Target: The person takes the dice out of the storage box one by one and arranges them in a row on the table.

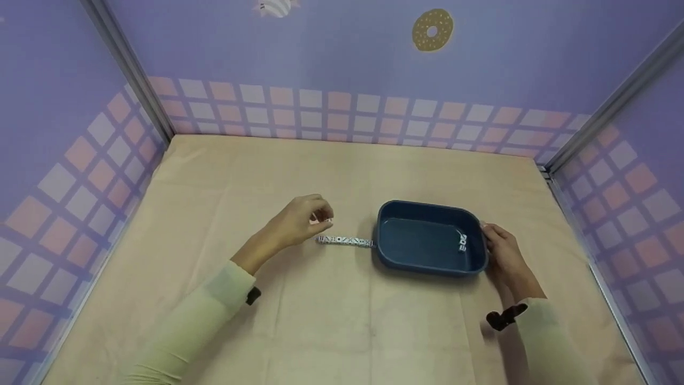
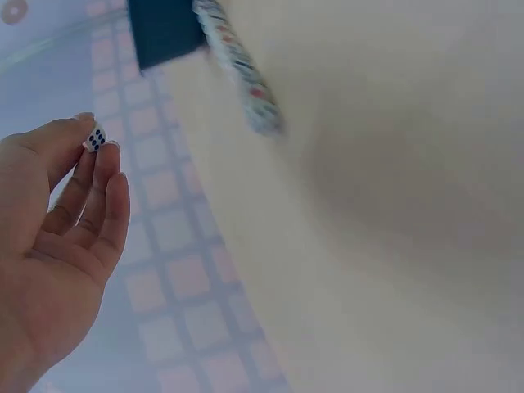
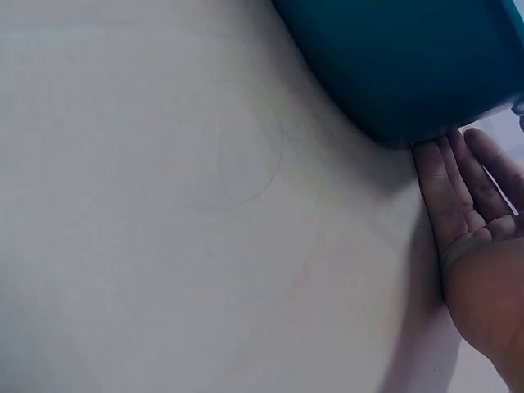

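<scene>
Between the thumb and fingertips of my left hand [image 1: 299, 220] is a small white die [image 2: 96, 138] with dark blue pips. Just below this hand in the head view, a straight row of dice [image 1: 346, 241] lies on the cloth, reaching to the left side of a dark blue rectangular tray [image 1: 422, 270]. A few more dice [image 1: 463, 242] sit inside the tray near its right end. My right hand [image 1: 505, 255] is at the tray's right end. Its fingers [image 3: 446, 184] are extended, tips against the tray's outer wall, palm facing the right wrist camera.
A pale cloth [image 1: 299, 331] with fold lines covers the table. Purple panels [image 1: 342, 59] with pink and white squares enclose the back and both sides, with metal posts [image 1: 133, 69] at the corners. Dark wrist devices [image 1: 505, 317] show at both sleeves.
</scene>
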`<state>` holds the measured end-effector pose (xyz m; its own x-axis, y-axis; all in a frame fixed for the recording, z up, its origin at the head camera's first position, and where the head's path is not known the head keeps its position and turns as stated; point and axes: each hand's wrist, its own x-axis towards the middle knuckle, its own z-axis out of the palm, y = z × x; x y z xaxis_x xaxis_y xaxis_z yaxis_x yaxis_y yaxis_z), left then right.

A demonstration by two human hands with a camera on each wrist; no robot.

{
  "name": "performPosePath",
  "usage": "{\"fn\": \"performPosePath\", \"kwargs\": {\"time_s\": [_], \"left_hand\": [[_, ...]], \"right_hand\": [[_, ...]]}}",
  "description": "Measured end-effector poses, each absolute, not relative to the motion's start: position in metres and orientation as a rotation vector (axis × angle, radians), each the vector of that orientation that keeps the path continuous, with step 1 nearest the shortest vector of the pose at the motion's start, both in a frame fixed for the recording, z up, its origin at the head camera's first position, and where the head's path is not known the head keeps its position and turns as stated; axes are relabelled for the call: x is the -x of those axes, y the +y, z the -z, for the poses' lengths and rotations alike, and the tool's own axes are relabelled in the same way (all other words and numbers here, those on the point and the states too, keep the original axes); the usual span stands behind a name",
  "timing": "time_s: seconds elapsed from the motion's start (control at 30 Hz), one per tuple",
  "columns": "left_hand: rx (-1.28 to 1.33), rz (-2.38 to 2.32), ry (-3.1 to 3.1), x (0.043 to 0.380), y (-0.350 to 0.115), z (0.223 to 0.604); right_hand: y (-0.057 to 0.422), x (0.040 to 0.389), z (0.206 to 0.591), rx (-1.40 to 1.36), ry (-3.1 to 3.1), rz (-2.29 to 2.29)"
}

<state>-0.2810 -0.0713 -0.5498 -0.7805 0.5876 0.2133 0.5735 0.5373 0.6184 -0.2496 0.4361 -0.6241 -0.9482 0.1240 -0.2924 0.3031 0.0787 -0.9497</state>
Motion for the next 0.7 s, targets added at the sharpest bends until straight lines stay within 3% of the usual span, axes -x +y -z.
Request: {"fn": "performPosePath", "kwargs": {"time_s": [0.2,0.7], "left_hand": [[-0.891,-1.001,2.773,0.272,-0.099,0.578],[-0.816,-0.886,2.771,0.271,-0.102,0.605]], "right_hand": [[0.435,0.249,0.627,-0.433,2.205,1.994],[0.432,0.246,0.628,-0.395,2.257,2.016]]}}
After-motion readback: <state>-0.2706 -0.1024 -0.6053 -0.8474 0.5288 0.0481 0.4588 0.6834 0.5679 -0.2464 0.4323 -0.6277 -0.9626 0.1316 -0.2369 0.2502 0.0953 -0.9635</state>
